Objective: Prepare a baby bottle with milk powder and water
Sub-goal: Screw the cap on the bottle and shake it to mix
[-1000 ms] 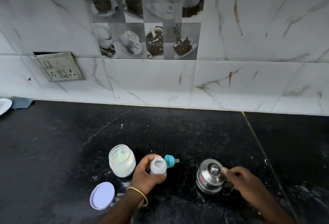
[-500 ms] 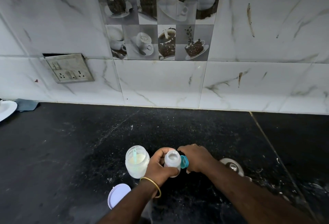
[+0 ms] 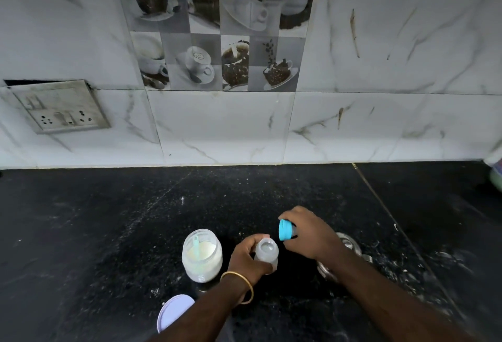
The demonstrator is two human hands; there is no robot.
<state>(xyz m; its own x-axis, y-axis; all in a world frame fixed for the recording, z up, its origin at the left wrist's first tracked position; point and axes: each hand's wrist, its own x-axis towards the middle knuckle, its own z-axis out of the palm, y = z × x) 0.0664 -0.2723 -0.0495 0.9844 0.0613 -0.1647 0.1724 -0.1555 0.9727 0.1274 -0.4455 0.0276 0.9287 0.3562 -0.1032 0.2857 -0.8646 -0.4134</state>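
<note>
A small clear baby bottle (image 3: 267, 252) stands upright on the black counter, its mouth uncovered, with my left hand (image 3: 247, 259) wrapped around its side. Just up and right of it, my right hand (image 3: 309, 233) holds the blue teat cap (image 3: 285, 229) lifted off the counter, tipped on its side. Left of the bottle stands an open glass jar of milk powder (image 3: 201, 254) with a pale green scoop inside. The steel kettle (image 3: 345, 249) sits mostly hidden behind my right forearm.
The jar's white lid (image 3: 173, 311) lies on the counter near the front edge, beside my left forearm. A socket plate (image 3: 58, 108) is on the tiled wall at the left. Part of a container (image 3: 495, 170) shows at the far right.
My right hand left the kettle, reached to the blue teat cap beside the bottle, and has lifted it up and to the right. My left hand kept holding the bottle.
</note>
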